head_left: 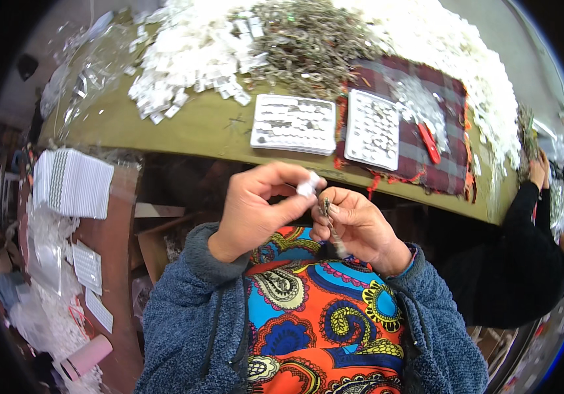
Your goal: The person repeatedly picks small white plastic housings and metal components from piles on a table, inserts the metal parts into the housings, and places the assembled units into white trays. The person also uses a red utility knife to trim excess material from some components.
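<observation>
My left hand [259, 207] pinches a small white tag [307, 186] between thumb and fingertips, in front of my chest. Close beside it, almost touching, my right hand [364, 226] is closed on a thin, dark metallic strand [332, 226] that hangs down from the fingers and ends in a pale tip. Whether it is a chain or a clip is too small to tell. Just beyond the hands, on the table's near edge, lies a white tray [292, 148] with rows of small dark and silvery pieces. A second white tray [368, 161] of small round pieces is to its right.
A plaid cloth [452, 98] on the green table [196, 134] carries clear plastic bits and a red-handled tool [428, 143]. Behind are heaps of white tags [190, 52] and metallic pieces [315, 46]. White stacked trays [75, 182] stand left; a co-worker's hands [539, 171] work far right.
</observation>
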The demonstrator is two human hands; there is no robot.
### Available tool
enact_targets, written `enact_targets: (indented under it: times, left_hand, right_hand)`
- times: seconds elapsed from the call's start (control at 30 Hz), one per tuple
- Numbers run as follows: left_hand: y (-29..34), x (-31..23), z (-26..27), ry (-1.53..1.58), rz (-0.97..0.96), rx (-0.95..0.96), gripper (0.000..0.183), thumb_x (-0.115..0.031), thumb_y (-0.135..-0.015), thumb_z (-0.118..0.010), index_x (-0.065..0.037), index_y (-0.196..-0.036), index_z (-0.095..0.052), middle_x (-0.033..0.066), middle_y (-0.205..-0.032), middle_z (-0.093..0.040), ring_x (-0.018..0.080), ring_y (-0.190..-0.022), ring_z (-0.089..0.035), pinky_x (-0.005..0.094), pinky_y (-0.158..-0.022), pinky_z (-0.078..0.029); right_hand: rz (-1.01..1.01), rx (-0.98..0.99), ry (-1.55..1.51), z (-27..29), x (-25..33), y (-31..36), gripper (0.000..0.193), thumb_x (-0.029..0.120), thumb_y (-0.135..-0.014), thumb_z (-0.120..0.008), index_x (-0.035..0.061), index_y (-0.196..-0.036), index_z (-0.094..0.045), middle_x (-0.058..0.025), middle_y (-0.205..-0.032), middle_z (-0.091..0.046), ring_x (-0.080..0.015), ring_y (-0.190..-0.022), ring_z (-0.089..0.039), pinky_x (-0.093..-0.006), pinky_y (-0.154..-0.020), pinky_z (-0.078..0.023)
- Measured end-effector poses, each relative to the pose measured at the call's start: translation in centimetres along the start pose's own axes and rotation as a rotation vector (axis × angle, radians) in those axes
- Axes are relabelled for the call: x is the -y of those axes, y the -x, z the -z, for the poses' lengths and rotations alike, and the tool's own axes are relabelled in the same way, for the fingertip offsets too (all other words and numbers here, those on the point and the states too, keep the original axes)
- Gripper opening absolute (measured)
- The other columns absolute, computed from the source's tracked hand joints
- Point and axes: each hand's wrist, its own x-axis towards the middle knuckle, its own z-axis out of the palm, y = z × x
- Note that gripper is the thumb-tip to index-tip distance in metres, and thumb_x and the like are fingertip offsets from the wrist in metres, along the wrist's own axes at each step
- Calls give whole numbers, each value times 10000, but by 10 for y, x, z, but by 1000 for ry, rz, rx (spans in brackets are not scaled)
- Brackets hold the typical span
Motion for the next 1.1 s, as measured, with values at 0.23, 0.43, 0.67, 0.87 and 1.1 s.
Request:
enact_targets:
  times: [0.23, 0.43, 0.67, 0.87, 1.1]
  left_hand:
    - [-4, 13, -12, 180, 145, -76, 237, -28, -879, -724, 31, -1095, -645, 153, -1056, -707, 159, -808, -695, 270, -691, -585]
    - [-16, 29, -17, 219, 189, -144, 276, -49, -868, -746, 23, -1117, -652, 116, -988, -706, 158, -790, -688, 270, -673, -590]
    - [-24, 35, -16, 297, 211, -89, 277, -52, -919, -685, 54, -1170, -634, 134, -999, -709, 206, -849, -710, 309, -741, -615]
    - [-20, 36, -8, 299, 246, -105, 214, -70, -953, -651, 46, -1132, -648, 124, -1001, -707, 196, -879, -706, 319, -791, -617]
    - [-13, 39, -5, 512, 208, -169, 186, -37, -952, -644, 35, -1123, -651, 113, -1033, -706, 171, -915, -694, 320, -817, -610]
  right_hand:
    - [310, -204, 255, 10, 10, 5, 129, 76, -952, -663, 27, -1056, -605, -25, -974, -645, -103, -851, -613, -244, -787, -504]
    - [317, -265, 506, 6, 19, 0, 120, 76, -974, -634, -2, -1060, -602, -16, -969, -634, -81, -862, -596, -241, -789, -507]
    - [322, -328, 598, 1, 27, -10, 119, 67, -986, -603, -32, -1050, -587, -48, -931, -647, -98, -849, -609, -243, -774, -503]
    - [257, -375, 801, -2, 25, -18, 84, 39, -958, -618, -41, -982, -603, -48, -909, -651, -92, -820, -609, -252, -715, -512]
    - [677, -398, 1345, -10, 13, -26, 168, -2, -824, -739, -6, -985, -690, -120, -887, -624, -223, -773, -633, -308, -676, -510]
